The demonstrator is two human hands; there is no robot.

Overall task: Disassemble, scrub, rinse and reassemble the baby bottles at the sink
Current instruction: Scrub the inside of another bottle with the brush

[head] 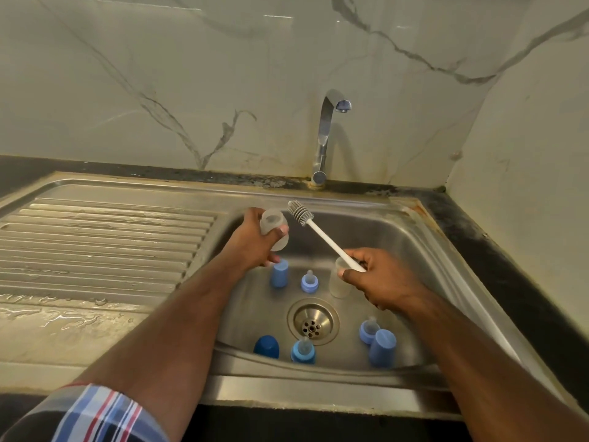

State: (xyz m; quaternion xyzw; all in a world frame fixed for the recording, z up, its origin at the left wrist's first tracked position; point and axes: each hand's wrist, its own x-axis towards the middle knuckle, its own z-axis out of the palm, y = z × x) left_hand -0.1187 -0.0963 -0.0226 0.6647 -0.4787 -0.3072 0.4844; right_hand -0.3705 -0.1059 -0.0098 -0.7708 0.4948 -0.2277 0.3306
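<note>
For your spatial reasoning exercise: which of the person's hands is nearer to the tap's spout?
The left. The left hand, gripping a clear bottle, sits below-left of the spout; the right hand, holding the brush, is lower.

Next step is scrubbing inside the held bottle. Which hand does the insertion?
Right. The right hand already grips the brush, bristle end near the bottle. The left hand holds that bottle over the sink, so it likely just steadies.

A white brush (322,232) is seen above a steel-grey sink (424,250). Light blue caps (279,273) and teat rings (309,283) are scattered there, beside one dark blue cap (266,346). A blue, red and white checked sleeve (95,416) is shown; the wall (159,74) is white-marbled with grey veins.
</note>
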